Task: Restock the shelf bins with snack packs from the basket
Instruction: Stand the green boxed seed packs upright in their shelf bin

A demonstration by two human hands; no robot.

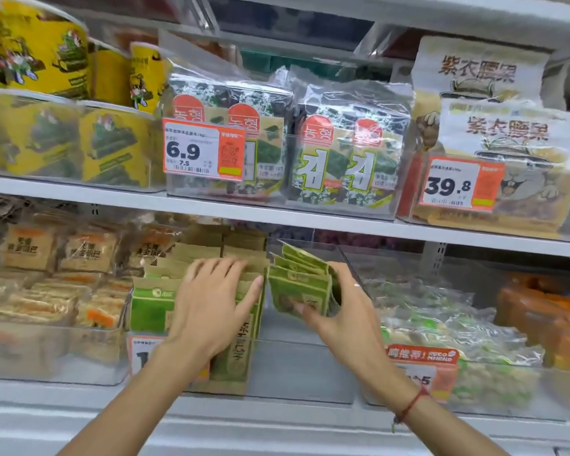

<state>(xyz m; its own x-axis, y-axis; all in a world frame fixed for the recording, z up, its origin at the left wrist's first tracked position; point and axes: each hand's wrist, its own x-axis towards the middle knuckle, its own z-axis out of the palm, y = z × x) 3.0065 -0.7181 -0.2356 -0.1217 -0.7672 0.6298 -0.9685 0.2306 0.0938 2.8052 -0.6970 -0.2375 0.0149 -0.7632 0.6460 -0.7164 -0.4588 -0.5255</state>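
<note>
Right now both hands are up at the lower shelf, at a clear bin [297,363] in the middle. The right hand [343,307] grips a small bunch of green snack packs [298,284] — thumb in front, fingers curled round the back. The bunch is held above the bare right side of the bin, tipped a little, not touching the bottom. A red string bracelet [412,404] is on that wrist.

The left hand [211,301] is flat, with its fingers straight and spread. It presses on a row of green and brown packs [241,343] that stand upright in the left side of the same bin. The two hands are near each other but do not touch.

To the left is a bin of brown snack bars [56,278]. To the right is a bin of clear bags with green bits [448,340], and orange packs [547,317] are past that.

On the shelf above stand seaweed packs [349,143], yellow tubs [46,51] and tan bags [507,153] — two orange price tags read 6.9 [203,149] and 39.8 [459,182].
</note>
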